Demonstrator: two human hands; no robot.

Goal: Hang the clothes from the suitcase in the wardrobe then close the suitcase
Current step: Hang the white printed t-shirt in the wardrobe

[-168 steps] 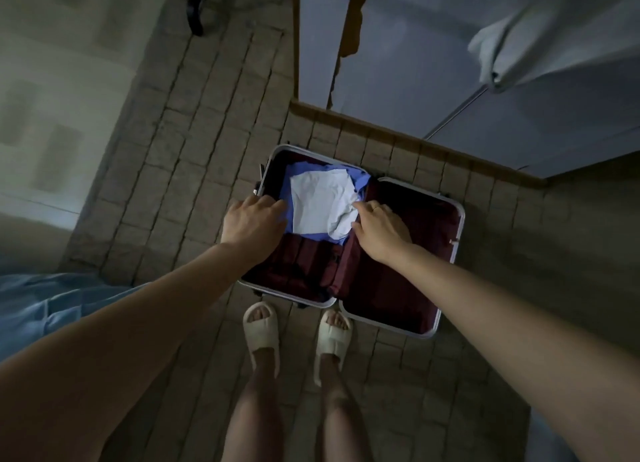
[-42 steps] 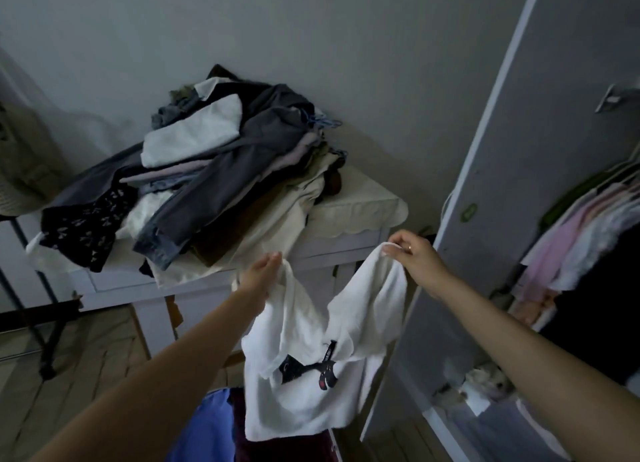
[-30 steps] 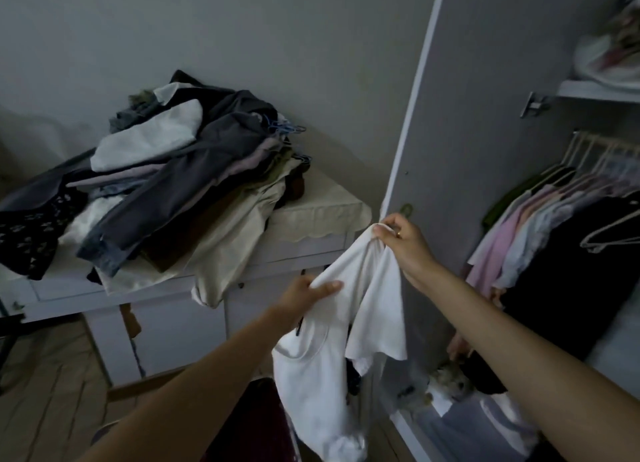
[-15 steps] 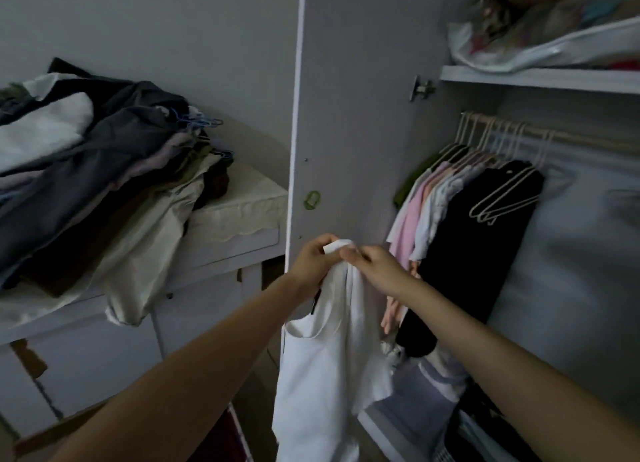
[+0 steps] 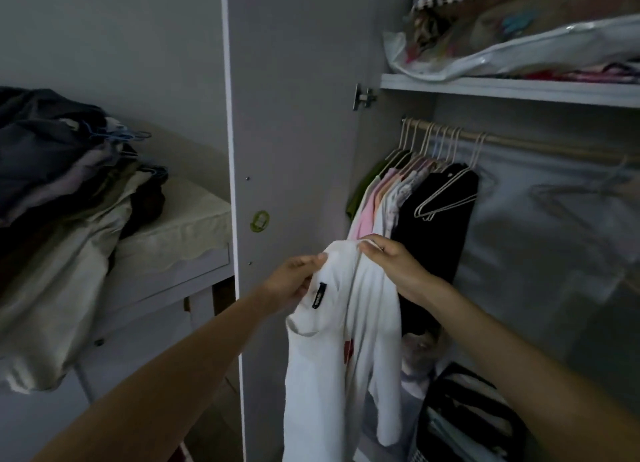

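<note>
White soft shirt (image 5: 332, 350) is pinched at its top by the left hand (image 5: 291, 281) and right hand (image 5: 391, 264), hanging limp and folded.

You hold a white garment (image 5: 332, 357) by its top edge, hanging limp and folded lengthwise, just beside the open wardrobe (image 5: 450, 87), below its rail.

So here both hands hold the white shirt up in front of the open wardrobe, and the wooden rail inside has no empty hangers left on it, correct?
Not quite. The head view shows empty white wire hangers on the wooden rail, beside the black garment. The rest stands: the left hand and right hand both grip the white shirt before the open wardrobe.
</note>
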